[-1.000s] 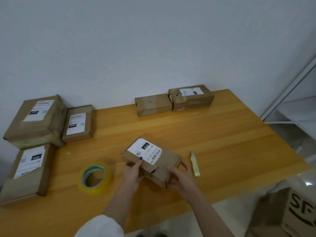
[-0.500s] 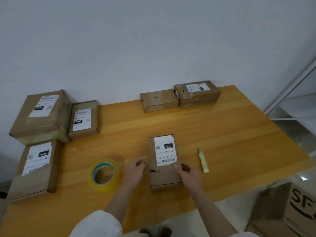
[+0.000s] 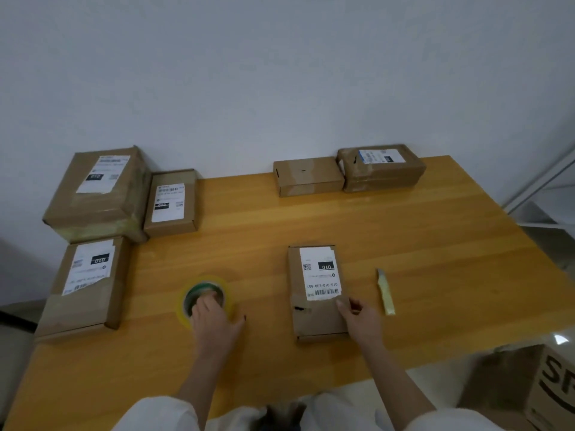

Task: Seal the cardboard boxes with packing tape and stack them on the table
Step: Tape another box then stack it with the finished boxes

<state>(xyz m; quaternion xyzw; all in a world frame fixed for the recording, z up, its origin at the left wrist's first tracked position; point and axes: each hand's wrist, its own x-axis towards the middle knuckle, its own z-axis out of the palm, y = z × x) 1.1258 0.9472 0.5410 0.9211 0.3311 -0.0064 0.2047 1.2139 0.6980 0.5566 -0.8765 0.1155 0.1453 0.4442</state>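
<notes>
A small cardboard box [image 3: 312, 320] with a white shipping label lies flat near the front of the wooden table [image 3: 311, 222]. My right hand [image 3: 361, 321] rests on its near right corner, fingers laid on the top. To the left, a yellow tape roll [image 3: 203, 286] lies flat. My left hand [image 3: 216, 321] covers its near rim, fingers dipping into the core and thumb outside; the hand is blurred.
A yellow utility knife [image 3: 385, 293] lies right of the box. Three labelled boxes [image 3: 96, 194] [image 3: 171, 203] [image 3: 87, 284] crowd the table's left end, two more [image 3: 308, 175] [image 3: 381, 168] stand at the wall. A printed carton [image 3: 529, 387] sits on the floor, right.
The box was turned and laid flat lengthwise. My left hand then left the box and moved left onto the tape roll. My right hand stayed on the box.
</notes>
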